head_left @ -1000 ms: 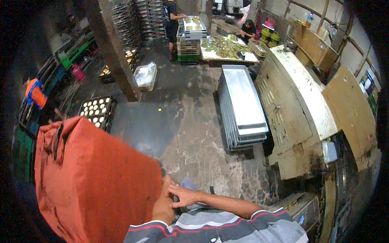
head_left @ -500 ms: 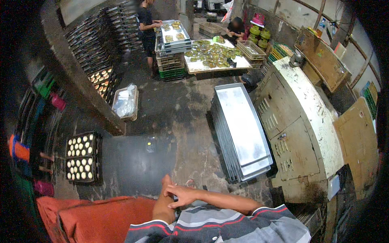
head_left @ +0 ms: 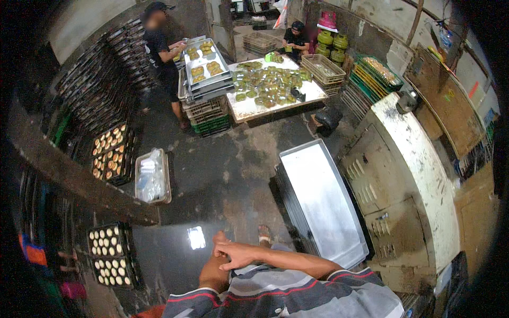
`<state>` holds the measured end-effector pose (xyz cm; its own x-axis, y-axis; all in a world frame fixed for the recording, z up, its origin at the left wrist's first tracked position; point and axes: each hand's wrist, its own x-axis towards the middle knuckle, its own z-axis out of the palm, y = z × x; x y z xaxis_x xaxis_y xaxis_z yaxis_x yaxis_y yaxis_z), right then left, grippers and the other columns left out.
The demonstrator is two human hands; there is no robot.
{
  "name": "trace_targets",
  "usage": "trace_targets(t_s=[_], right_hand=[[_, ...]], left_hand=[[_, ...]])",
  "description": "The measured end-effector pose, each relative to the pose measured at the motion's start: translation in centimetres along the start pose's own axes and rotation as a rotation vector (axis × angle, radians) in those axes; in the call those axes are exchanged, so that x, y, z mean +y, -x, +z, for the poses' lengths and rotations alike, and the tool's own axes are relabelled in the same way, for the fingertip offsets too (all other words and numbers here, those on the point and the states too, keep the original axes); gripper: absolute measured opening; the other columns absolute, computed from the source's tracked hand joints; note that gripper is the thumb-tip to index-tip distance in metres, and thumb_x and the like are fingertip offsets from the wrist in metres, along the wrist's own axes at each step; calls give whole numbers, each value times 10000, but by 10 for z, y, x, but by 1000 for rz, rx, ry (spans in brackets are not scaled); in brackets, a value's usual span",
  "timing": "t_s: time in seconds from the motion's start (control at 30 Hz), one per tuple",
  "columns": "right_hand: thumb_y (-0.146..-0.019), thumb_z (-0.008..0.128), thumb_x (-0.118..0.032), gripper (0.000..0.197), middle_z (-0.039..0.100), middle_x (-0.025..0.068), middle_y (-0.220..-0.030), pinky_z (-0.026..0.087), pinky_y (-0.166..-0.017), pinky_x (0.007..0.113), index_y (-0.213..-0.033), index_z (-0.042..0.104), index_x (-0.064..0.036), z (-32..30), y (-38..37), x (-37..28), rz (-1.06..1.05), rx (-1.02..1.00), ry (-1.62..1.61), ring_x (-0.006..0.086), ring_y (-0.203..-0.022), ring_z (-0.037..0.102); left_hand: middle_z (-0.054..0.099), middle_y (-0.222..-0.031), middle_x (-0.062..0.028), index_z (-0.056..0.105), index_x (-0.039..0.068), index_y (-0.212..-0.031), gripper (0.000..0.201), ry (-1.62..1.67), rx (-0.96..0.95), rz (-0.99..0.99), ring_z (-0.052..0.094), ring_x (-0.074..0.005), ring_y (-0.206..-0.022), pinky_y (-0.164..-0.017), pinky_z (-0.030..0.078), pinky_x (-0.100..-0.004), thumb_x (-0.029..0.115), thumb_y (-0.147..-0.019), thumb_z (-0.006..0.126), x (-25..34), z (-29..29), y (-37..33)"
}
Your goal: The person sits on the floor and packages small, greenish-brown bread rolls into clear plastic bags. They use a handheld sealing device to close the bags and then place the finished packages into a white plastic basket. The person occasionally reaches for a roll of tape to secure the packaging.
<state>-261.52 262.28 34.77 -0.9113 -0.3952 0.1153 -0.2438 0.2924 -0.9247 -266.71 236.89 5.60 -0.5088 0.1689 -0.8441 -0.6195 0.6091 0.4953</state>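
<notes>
My right arm reaches across the front of my striped shirt. At its end my right hand [head_left: 237, 255] lies over my left forearm [head_left: 211, 273], with the thumb and fingers curled round it near the wrist. My left hand [head_left: 219, 237] points forward, seen end-on, and its fingers do not show clearly. Neither hand touches any tray or bread. To the right of my hands stands a stack of long metal trays [head_left: 323, 196], the top one bare and shiny. Beyond my left hand, a bright white patch [head_left: 196, 238] shows on the dark floor.
Black trays of pale dough rounds [head_left: 110, 254] sit at left, near a crate of clear plastic bags [head_left: 152, 177]. Ahead, a person stands by stacked trays [head_left: 204, 63]. Another sits behind a table of green packets [head_left: 273, 82]. A cream metal cabinet [head_left: 395, 196] lines the right.
My view has shifted forward; the floor trays and crate appear lower and nearer. The red surface at lower left has mostly left view, and a sandalled foot now shows. My hands keep their pose.
</notes>
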Motion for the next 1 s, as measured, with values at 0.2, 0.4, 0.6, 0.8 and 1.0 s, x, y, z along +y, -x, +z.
trace_targets(t_s=[0.2,0.4,0.6,0.8,1.0], right_hand=[[-802,754,-305,450,536,139,-1023,437,-845,421,-1045,481,-43,-123,-72,67,-45,83,56,311,-967,544],[-796,777,-300,488,513,172,-996,437,-855,421,-1081,490,-28,-252,-137,146,39,28,50,342,-944,529],[-843,737,-356,626,531,249,-1189,459,-934,458,-1261,461,19,-374,-206,247,215,-56,136,414,-1079,569],[-849,717,-318,526,565,221,-1171,474,-895,444,-1218,499,-13,-544,-265,274,-11,-209,216,357,-1075,587],[-825,743,-209,457,552,154,-1045,460,-857,414,-1156,482,-33,-648,-229,258,79,382,-188,294,-979,572]], left_hand=[[650,-775,-172,639,6,-1052,587,-12,5,-17,652,-272,-726,-609,516,-429,568,-884,618,122,-1,-69],[654,-783,-175,639,7,-1063,584,-53,-29,-5,656,-273,-737,-618,521,-432,563,-884,622,265,10,-162],[659,-791,-177,639,9,-1073,581,-189,-99,57,660,-274,-749,-628,525,-434,558,-884,625,458,39,-289],[663,-799,-180,639,11,-1083,578,-330,-166,143,665,-275,-760,-637,529,-437,553,-883,629,632,81,-377],[667,-807,-183,639,12,-1094,576,-479,-234,140,669,-276,-771,-647,534,-439,548,-883,632,747,133,-426]])
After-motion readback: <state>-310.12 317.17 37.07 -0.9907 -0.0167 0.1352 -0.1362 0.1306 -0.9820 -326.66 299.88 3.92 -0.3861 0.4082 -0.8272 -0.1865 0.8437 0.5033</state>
